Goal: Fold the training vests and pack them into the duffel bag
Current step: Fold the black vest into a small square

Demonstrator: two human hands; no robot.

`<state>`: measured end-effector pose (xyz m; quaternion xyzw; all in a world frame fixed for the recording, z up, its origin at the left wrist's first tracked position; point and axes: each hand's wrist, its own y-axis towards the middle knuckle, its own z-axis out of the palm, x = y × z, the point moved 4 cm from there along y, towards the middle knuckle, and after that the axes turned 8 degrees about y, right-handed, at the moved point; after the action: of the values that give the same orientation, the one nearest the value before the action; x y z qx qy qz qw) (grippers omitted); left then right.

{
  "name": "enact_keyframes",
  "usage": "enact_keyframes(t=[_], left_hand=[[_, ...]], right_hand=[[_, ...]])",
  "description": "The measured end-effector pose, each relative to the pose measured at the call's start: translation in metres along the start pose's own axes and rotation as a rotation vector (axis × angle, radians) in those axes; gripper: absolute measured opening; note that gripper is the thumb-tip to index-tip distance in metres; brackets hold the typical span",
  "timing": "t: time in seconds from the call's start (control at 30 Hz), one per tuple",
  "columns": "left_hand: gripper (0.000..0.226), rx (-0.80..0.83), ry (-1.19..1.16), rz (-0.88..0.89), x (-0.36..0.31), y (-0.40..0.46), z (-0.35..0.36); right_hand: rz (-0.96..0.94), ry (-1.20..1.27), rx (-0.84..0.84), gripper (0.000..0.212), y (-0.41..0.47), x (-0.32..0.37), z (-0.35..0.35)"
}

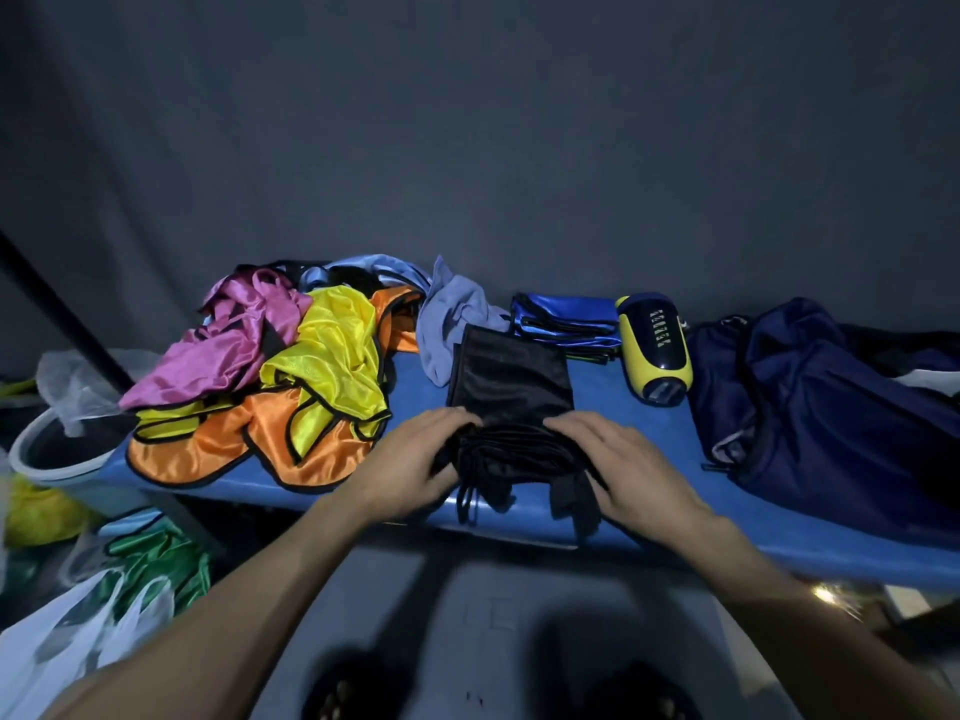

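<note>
- Black vest (511, 379) is pinched at its bunched near end by left hand (410, 459) and right hand (631, 462)
- Straps overhang the surface (649, 444) edge; slippery cloth is judged likely to unfold or slide off

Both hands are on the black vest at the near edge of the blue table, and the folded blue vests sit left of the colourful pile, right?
Not quite. Both hands, left and right, are on the black vest, but the head view shows the folded blue vests to the right of the colourful pile, on the blue table.
</note>
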<state>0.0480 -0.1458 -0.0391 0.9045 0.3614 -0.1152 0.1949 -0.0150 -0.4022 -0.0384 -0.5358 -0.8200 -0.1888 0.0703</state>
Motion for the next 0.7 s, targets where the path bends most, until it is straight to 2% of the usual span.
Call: enact_keyframes(t=[0.07, 0.13, 0.23, 0.3, 0.4, 0.53, 0.7], left_hand=[[0.065, 0.08, 0.053, -0.003, -0.001, -0.01, 0.001], [0.08, 0.059, 0.122, 0.031, -0.006, -0.017, 0.002], [0.076, -0.082, 0.252, 0.124, -0.021, -0.024, 0.0], [0.06, -0.139, 0.347, 0.21, -0.03, -0.028, 0.0], [0.041, -0.129, 0.421, 0.301, -0.035, -0.031, -0.004], [0.026, -0.052, 0.449, 0.371, -0.039, -0.029, -0.006], [0.022, 0.023, 0.43, 0.341, -0.04, -0.028, -0.013]], right_hand=[[-0.069, -0.104, 0.041, 0.093, -0.008, 0.007, -0.002], [-0.119, -0.16, 0.064, 0.102, -0.013, 0.013, -0.002], [-0.148, -0.194, 0.053, 0.107, -0.02, 0.016, -0.003], [-0.164, -0.166, 0.016, 0.098, -0.024, 0.015, -0.003], [-0.197, -0.089, -0.045, 0.068, -0.03, 0.014, -0.004], [-0.242, -0.045, -0.028, 0.037, -0.032, 0.014, 0.0], [-0.221, 0.062, 0.006, 0.018, -0.033, 0.018, -0.001]])
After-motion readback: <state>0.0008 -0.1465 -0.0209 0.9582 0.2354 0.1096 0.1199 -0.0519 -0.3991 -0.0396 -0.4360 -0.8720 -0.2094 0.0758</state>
